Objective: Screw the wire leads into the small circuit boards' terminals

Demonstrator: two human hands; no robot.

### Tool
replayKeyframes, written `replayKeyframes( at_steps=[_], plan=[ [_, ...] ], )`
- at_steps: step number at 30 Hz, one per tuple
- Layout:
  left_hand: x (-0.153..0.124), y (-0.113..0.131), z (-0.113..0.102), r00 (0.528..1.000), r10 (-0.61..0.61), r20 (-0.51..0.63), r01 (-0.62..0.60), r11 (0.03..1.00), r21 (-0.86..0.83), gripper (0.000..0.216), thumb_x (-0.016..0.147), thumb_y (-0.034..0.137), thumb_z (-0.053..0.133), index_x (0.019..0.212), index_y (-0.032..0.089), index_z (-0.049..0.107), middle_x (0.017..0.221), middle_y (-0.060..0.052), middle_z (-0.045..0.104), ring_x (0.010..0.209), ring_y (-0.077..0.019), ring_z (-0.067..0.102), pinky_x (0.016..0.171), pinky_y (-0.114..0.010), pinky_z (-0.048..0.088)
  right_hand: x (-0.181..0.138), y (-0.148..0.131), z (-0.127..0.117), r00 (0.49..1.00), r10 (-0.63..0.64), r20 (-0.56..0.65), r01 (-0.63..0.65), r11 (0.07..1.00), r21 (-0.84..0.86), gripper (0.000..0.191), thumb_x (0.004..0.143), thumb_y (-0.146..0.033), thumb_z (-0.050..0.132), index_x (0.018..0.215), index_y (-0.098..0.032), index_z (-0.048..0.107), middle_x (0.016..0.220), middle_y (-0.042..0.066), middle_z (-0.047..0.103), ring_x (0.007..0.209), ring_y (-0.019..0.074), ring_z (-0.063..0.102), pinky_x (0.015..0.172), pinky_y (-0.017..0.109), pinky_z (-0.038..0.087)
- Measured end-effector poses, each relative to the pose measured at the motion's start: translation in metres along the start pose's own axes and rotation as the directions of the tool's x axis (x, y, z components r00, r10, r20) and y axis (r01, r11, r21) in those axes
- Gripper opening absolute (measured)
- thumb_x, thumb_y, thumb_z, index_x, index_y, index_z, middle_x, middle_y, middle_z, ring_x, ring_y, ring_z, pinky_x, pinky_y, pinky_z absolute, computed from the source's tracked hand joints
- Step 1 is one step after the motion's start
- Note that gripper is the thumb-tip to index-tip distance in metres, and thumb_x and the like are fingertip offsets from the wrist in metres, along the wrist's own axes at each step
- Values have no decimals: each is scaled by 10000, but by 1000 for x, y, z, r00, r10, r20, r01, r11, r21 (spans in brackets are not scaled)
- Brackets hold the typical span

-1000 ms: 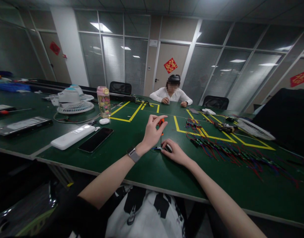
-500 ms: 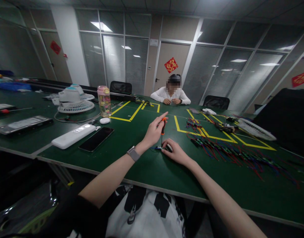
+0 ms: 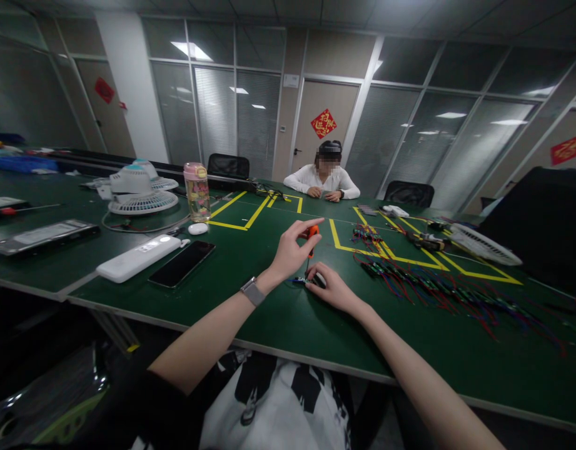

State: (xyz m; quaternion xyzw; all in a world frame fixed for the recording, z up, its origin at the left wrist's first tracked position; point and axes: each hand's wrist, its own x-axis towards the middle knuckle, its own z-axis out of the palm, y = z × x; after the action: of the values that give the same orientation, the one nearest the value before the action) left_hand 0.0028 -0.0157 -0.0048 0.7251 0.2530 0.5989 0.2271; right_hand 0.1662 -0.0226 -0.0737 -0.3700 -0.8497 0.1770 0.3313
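Observation:
My left hand (image 3: 291,250), with a watch on its wrist, grips an orange and black screwdriver (image 3: 313,232) by the handle between thumb and fingers. The screwdriver stands nearly upright, and its shaft runs down to a small circuit board (image 3: 303,280) on the green table (image 3: 269,328). Against the board's right side, my right hand (image 3: 332,287) has its thumb and fingers curled together on the edge. Part of the board is hidden by those fingers. I cannot make out a screw at the screwdriver's tip.
Rows of wired circuit boards (image 3: 438,287) lie to the right. On the left are a black phone (image 3: 182,264), a white power bank (image 3: 138,258), an earbud case (image 3: 198,229), a pink-lidded bottle (image 3: 197,194) and white fans (image 3: 142,190). A person (image 3: 321,178) sits opposite.
My left thumb and fingers have shifted around the screwdriver's handle, and the handle leans slightly more to the right. My right hand stays at the circuit board.

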Motion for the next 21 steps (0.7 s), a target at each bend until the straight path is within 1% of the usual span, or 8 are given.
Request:
replayKeyframes(
  at_steps=[2,4,6,8,11,15,17,21],
  plan=[
    [0,3,-1,999,18,-27,-15,995,94,324,832,264,601,1153,235,636,976,-42,569,896,-140,557,829,-247,465,0,0,0,1000,-2,-3,2,1000,2,77,789,-200,581,793,-201,504,925,54,583,894,207,555,842,369,433],
    [0,4,-2,1000,17,-21,-15,993,114,328,849,273,576,1172,243,628,1037,-51,556,959,-150,548,862,-251,450,0,0,0,1000,-3,-3,3,1000,1,76,791,-200,580,792,-200,505,921,53,582,891,204,555,838,364,435],
    [0,4,-1,1000,-1,13,1,999,51,352,900,258,484,1238,251,582,1113,-57,564,1047,-157,539,921,-266,427,0,0,0,1000,-7,-3,7,1000,-2,75,792,-200,582,791,-198,507,920,53,581,888,202,555,839,362,435],
    [0,1,0,998,-33,47,35,998,-44,383,935,239,397,1293,247,533,1116,-54,601,1052,-156,554,936,-281,425,0,1,0,1000,-12,-2,12,1000,-4,76,791,-199,585,795,-197,510,925,54,581,891,200,556,841,360,436],
    [0,-2,1,998,-46,34,49,994,-93,375,912,250,457,1274,228,552,1051,-53,633,926,-146,588,861,-274,465,-1,1,0,1000,-15,-6,15,1000,-1,77,790,-197,588,802,-198,512,933,52,582,895,198,559,842,357,439],
    [1,-3,0,999,-9,-42,10,1000,12,340,831,269,602,1168,237,635,988,-44,592,872,-135,568,821,-256,474,0,2,0,1000,-12,-5,12,1000,3,79,791,-196,589,797,-199,510,926,53,583,891,200,559,840,360,441],
    [1,-3,-1,999,-29,-42,29,999,13,341,854,272,568,1189,244,622,1036,-53,580,930,-144,565,837,-255,468,0,2,0,1000,-9,-4,9,1000,0,77,790,-193,589,796,-199,512,926,54,584,890,201,559,840,363,440],
    [2,-3,0,997,-78,30,81,990,-113,385,921,222,430,1289,232,540,1109,-64,616,1015,-155,575,869,-259,458,0,2,0,1000,-3,-1,3,1000,-4,75,789,-193,590,800,-197,516,930,55,584,894,203,558,846,369,437]
  ],
)
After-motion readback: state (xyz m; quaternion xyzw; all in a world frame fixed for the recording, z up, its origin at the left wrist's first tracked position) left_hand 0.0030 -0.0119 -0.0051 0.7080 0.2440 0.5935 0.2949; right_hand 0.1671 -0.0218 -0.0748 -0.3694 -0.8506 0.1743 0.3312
